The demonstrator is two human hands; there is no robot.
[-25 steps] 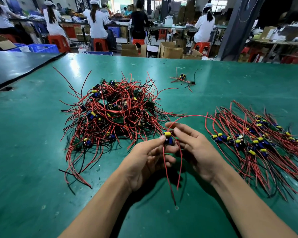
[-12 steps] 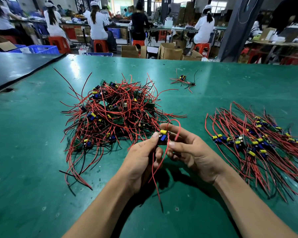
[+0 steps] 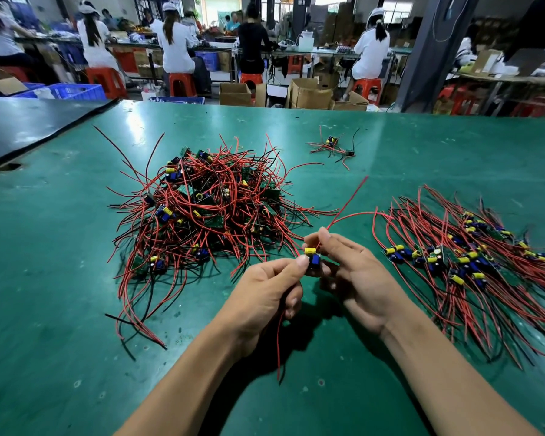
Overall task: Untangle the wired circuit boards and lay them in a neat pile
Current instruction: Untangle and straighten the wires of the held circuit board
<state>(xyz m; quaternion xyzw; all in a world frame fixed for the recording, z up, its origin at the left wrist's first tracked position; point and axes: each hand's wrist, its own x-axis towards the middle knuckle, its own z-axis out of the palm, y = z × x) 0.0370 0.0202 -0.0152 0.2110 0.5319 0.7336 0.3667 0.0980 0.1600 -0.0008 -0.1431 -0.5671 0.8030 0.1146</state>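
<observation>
Head view: one wide shot, looking forward and down over both forearms.
Table (image 3: pixel 60 247): green top, scuffed; it carries all the boards.
Left hand (image 3: pixel 265 297): thumb and forefinger pinch the held board (image 3: pixel 312 258); the other fingers are curled in toward the palm.
Right hand (image 3: pixel 359 278): thumb and forefinger tips pinch the red lead (image 3: pixel 346 203) just above the held board; the rest of the fingers are loosely bent, palm turned inward.
Held board: small, with a yellow and a blue part showing, lifted above the table between the two hands, near the front centre.
Red lead: runs up and to the right from the right fingertips, free end in the air.
Lower lead (image 3: pixel 279 347): red, hangs from under the left hand toward the table.
Tangled heap (image 3: pixel 208 209): to the left, beyond the hands; red and black wires knotted over many boards, ends splayed out.
Sorted pile (image 3: pixel 472 262): to the right of the right hand; boards lie in a rough band, wires fanned mostly one way.
Stray board (image 3: pixel 332 146): alone, farther back on the table, well apart from both groups.
Background: people on orange stools (image 3: pixel 180 83) at benches, cardboard boxes (image 3: pixel 309 96), blue crates (image 3: pixel 76 91).
</observation>
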